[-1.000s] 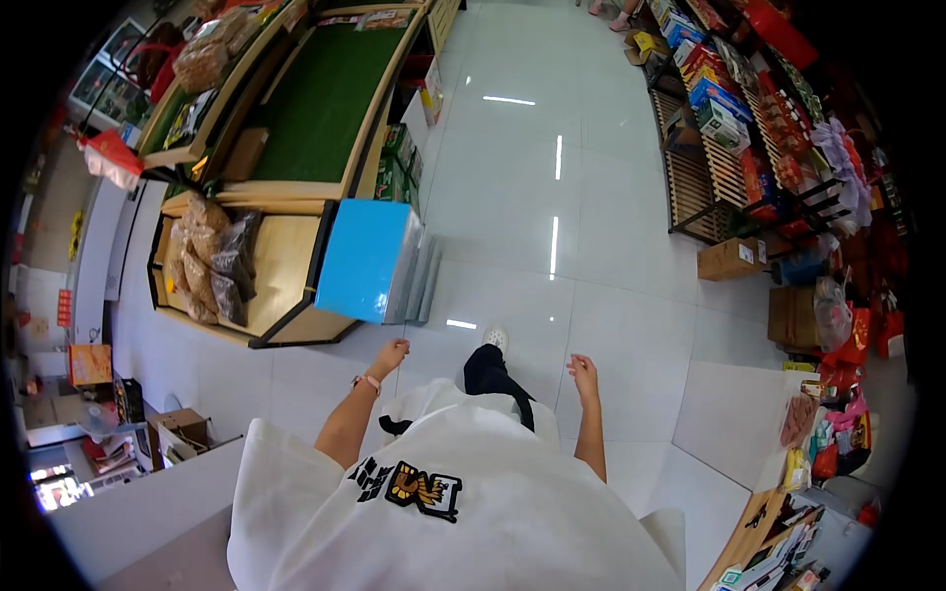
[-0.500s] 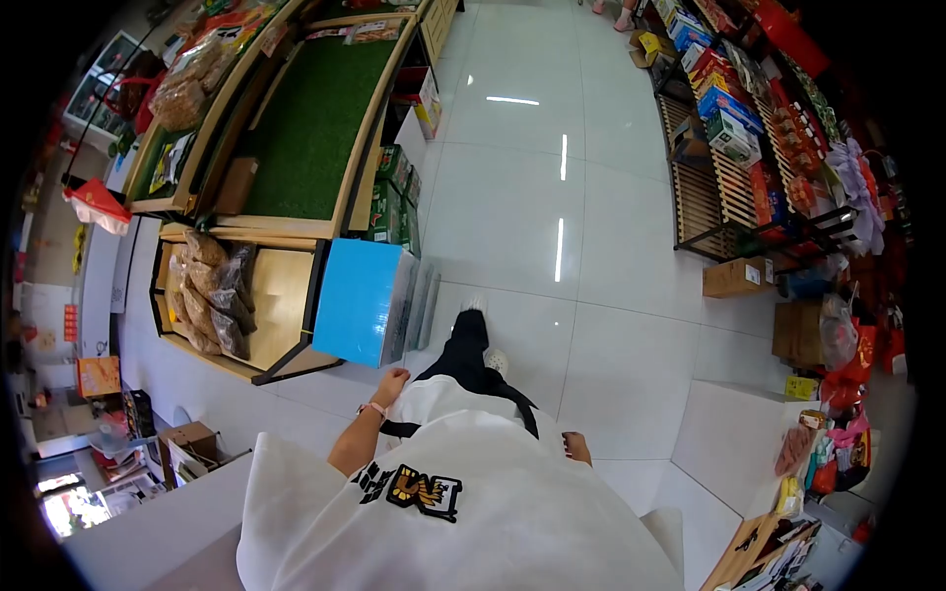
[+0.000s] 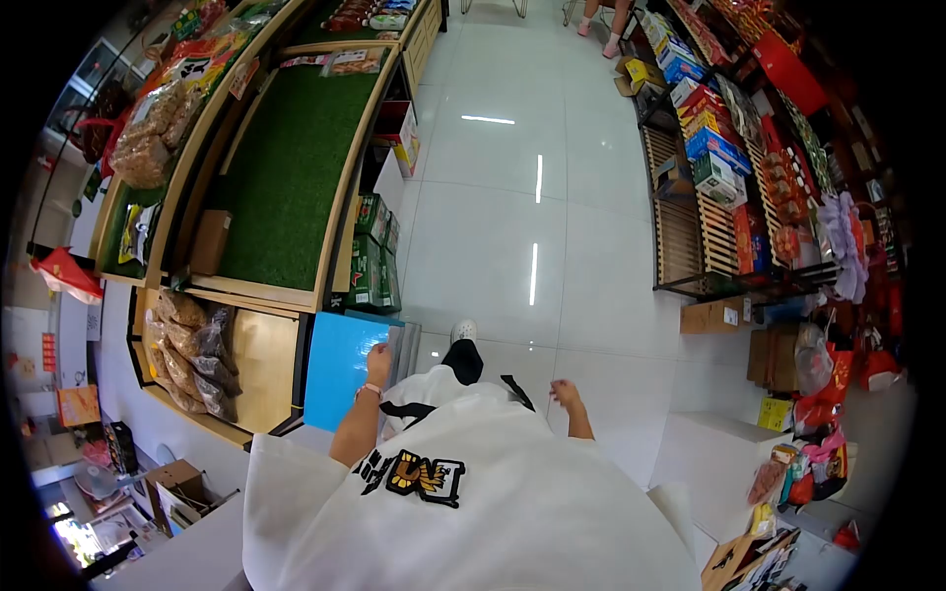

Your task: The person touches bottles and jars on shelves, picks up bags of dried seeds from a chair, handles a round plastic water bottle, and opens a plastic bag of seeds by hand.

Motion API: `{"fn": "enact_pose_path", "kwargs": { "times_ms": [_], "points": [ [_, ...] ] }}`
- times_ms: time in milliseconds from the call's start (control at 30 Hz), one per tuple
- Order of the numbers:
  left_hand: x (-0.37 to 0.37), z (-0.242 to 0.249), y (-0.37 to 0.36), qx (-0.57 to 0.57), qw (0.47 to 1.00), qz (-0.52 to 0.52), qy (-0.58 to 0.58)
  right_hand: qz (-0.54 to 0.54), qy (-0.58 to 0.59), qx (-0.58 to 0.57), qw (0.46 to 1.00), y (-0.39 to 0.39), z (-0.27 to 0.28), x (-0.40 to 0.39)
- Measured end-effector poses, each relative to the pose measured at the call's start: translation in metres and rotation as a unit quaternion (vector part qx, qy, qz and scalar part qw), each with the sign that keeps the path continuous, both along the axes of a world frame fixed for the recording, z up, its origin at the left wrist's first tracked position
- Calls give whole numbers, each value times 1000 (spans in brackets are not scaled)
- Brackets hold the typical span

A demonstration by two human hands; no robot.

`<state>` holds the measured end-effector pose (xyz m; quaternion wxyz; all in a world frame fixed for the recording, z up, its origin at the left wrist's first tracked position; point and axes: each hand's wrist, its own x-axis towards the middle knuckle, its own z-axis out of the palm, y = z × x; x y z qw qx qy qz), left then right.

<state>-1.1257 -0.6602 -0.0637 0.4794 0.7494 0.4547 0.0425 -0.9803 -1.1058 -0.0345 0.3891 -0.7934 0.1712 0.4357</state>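
My left hand (image 3: 378,364) hangs loosely curled, with a band at the wrist and nothing visible in it. In this view it overlaps a blue-topped box (image 3: 335,366) on my left. My right hand (image 3: 565,394) is out at my right side over the white tiled floor (image 3: 616,394), fingers bent and a little apart, holding nothing. Between the hands, one white shoe (image 3: 465,330) shows ahead of my dark trouser leg.
On the left stand a green-lined display shelf (image 3: 296,167) and a wooden bin (image 3: 271,369) with bagged goods (image 3: 187,345). A slatted rack (image 3: 680,231) of packets lines the right, above a cardboard box (image 3: 711,315). A person's legs (image 3: 601,25) are far ahead.
I have stepped forward; shelves and blue-topped box have shifted downward in view. My left hand has swung up over the box, my right hand has come forward. More of the far aisle shows.
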Motion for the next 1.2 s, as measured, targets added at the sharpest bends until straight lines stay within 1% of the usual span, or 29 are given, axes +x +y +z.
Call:
{"fn": "enact_pose_path", "kwargs": {
  "times_ms": [67, 100, 133, 167, 233, 300, 333, 367, 433, 533, 567, 633, 667, 733, 767, 833, 867, 900, 967, 1033, 1100, 1133, 1167, 1200],
  "points": [
    [20, -2, 10, -56, 997, -41, 42, -8, -94, 50, 994, 20, -9, 49],
    [30, -1, 15, -53, 997, -43, 40, -22, -131, 69, 989, 36, -4, 71],
    [34, 0, 16, -12, 994, -56, 95, -36, -166, 86, 982, 48, 3, 90],
    [34, 0, 16, 28, 986, -69, 151, -38, -165, 85, 982, 61, 16, 104],
    [40, -2, 24, 31, 985, -65, 158, -54, -199, 122, 971, 91, 49, 126],
    [35, -18, 35, 18, 977, -74, 199, -50, -206, 133, 968, 102, 47, 135],
    [34, -27, 44, 3, 978, -91, 189, -44, -217, 148, 964, 105, 45, 134],
    [39, -8, 42, -7, 978, -62, 202, -46, -212, 146, 965, 103, 36, 128],
    [44, -3, 48, -6, 973, -101, 209, -60, -158, 146, 975, 93, 19, 114],
    [54, 16, 44, 10, 965, -121, 231, -42, -2, 14, 999, 64, 7, 87],
    [57, 16, 44, 8, 965, -120, 233, -31, 51, -27, 998, 53, 1, 77],
    [63, 13, 44, -20, 955, -133, 264, -32, 101, -113, 988, 41, 14, 62],
    [64, 12, 43, -22, 954, -133, 268, -31, 105, -115, 987, 37, 14, 59],
    [67, 10, 42, -58, 949, -152, 271, -73, 133, -120, 981, 29, 12, 59],
    [69, 10, 43, -75, 946, -161, 273, -72, 136, -120, 981, 29, 10, 61],
    [74, 10, 45, -107, 939, -179, 273, -94, 112, -78, 986, 32, 4, 71],
    [71, -10, 52, 81, 852, -458, 242, -93, 112, -77, 986, 37, 5, 81],
    [69, -29, 56, 111, 838, -494, 203, -87, 114, -64, 988, 43, 4, 93],
    [80, -27, 62, 138, 830, -523, 139, -82, 115, -46, 989, 57, 4, 125],
    [99, -21, 71, 145, 836, -523, 81, -103, 84, -47, 990, 78, 2, 164],
    [132, -17, 84, 135, 855, -498, 42, -105, 52, -25, 993, 98, 3, 206],
    [154, -18, 90, 107, 876, -469, 40, -104, 35, -17, 994, 109, 4, 228],
    [179, -10, 95, 65, 901, -427, 45, -113, 7, 16, 993, 120, 6, 251],
    [207, -4, 98, -19, 930, -357, 86, -119, -17, 46, 992, 127, 10, 266]
  ]
}}
